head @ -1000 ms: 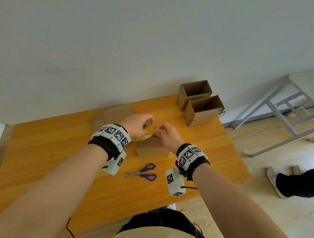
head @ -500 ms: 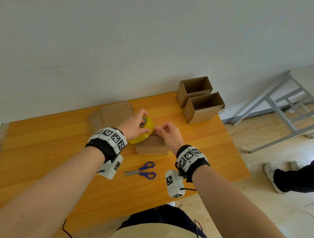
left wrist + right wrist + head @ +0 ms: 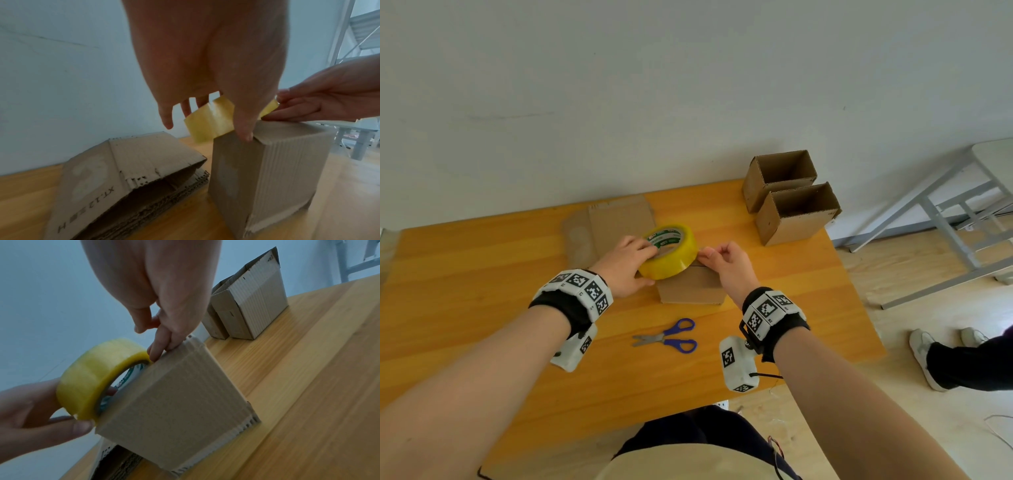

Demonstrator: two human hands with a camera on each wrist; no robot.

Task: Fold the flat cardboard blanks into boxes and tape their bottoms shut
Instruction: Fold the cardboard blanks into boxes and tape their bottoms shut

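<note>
The box (image 3: 691, 287) I am taping stands near the middle of the surface (image 3: 482, 274), its folded end turned upward and its long axis upright. Directly above the box, my left hand (image 3: 625, 263) grips the yellow tape roll (image 3: 671, 251): fingers (image 3: 650, 247) curl into the core, thumb under the outer rim, the roll tilted so its open core faces up and toward me. At the box's right top edge, my right hand (image 3: 726, 265) is palm-down, thumb and forefinger pinching the free end of the tape, the other fingers (image 3: 156, 352) resting on the box's upper edge. Both forearms reach forward. Just left of the box, beyond my left hand, lies the stack of flat blanks (image 3: 606, 222). Nearer me than the box lie blue-handled scissors (image 3: 667, 337), blades pointing left. Well right of the box, at the far corner, two finished boxes (image 3: 791, 198) stand open-topped, touching.
</note>
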